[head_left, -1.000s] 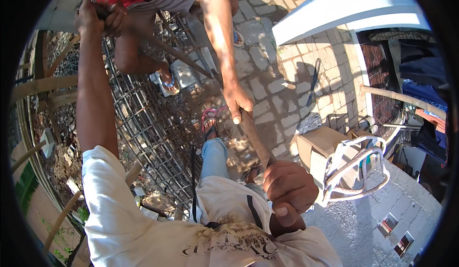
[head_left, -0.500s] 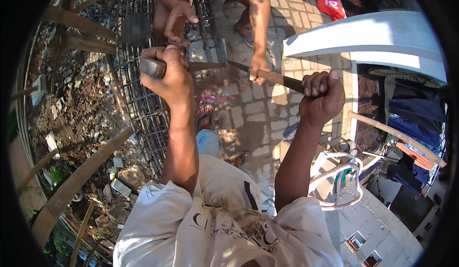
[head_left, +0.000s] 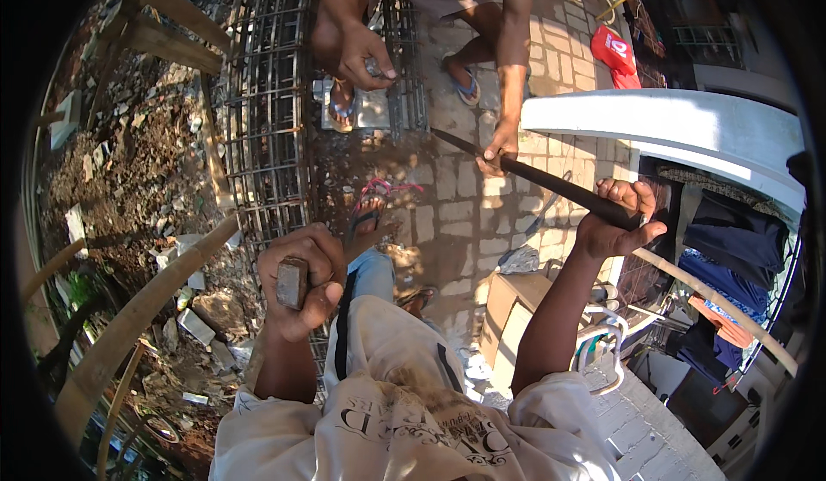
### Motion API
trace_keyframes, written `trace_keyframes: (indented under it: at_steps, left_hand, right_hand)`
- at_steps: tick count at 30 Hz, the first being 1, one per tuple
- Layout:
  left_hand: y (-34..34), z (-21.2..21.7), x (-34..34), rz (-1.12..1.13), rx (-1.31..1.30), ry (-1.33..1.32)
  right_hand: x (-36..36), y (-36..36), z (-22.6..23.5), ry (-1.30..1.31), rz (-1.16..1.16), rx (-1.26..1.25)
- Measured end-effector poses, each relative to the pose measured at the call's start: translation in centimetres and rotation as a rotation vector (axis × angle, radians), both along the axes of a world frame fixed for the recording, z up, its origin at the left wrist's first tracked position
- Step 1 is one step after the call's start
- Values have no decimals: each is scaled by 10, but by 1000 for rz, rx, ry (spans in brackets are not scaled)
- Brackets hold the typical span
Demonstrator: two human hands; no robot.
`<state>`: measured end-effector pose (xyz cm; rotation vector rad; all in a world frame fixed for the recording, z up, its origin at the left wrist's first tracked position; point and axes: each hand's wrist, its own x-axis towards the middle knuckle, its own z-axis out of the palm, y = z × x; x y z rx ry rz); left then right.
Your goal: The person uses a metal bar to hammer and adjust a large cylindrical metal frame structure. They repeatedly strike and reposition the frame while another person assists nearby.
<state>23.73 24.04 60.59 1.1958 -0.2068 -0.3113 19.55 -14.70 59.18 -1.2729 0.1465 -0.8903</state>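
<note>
My left hand (head_left: 301, 283) is closed round the block-like wooden handle (head_left: 292, 283) of a knife, whose brownish blade (head_left: 368, 238) points away to the right, partly hidden by my fingers. On the right, my right hand (head_left: 621, 216) has its fingers curled over the near end of a long, dark, tapered blade (head_left: 559, 187), thumb sticking out. Its narrow tip reaches toward the middle. A co-worker's hand (head_left: 499, 150) grips this blade partway along. The co-worker's other hand (head_left: 366, 55) holds a small grey piece, perhaps a stone.
A steel rebar cage (head_left: 267, 128) runs along the left, beside rubble and bamboo poles (head_left: 146, 317). A cardboard box (head_left: 508, 309) stands near my right forearm. A white curved panel (head_left: 662, 120), a red bag (head_left: 613, 49) and hanging clothes (head_left: 731, 240) lie to the right.
My left hand has come down and nearer with the knife, away from the long blade. My right hand has shifted right and its fingers have loosened. The co-worker's other hand has moved rightward.
</note>
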Motion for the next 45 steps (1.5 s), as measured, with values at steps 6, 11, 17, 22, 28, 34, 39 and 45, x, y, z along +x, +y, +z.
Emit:
trace_keyframes:
  at_steps: [6,11,17,22,28,34,39,45]
  left_hand:
    - [-13,-42,-20,-85,153,-38]
    - [-20,-46,-35,-8,175,-26]
    - [-22,-48,-31,177,234,-119]
    - [-49,-64,-43,160,412,-183]
    - [-112,-143,-66,180,546,-259]
    - [-164,-187,-100,224,464,27]
    - [-171,-197,-112,88,569,43]
    - [-144,-196,-116,68,482,113]
  right_hand:
    - [0,-8,-4,244,-729,268]
    - [13,30,-35,239,-357,216]
    - [-9,57,-57,323,-58,72]
    - [-35,52,-50,252,-23,55]
    - [-77,49,-111,562,-110,36]
    - [-92,25,-121,552,-89,157]
    - [-101,-16,-70,327,-380,437]
    - [-108,-22,-42,502,508,-59]
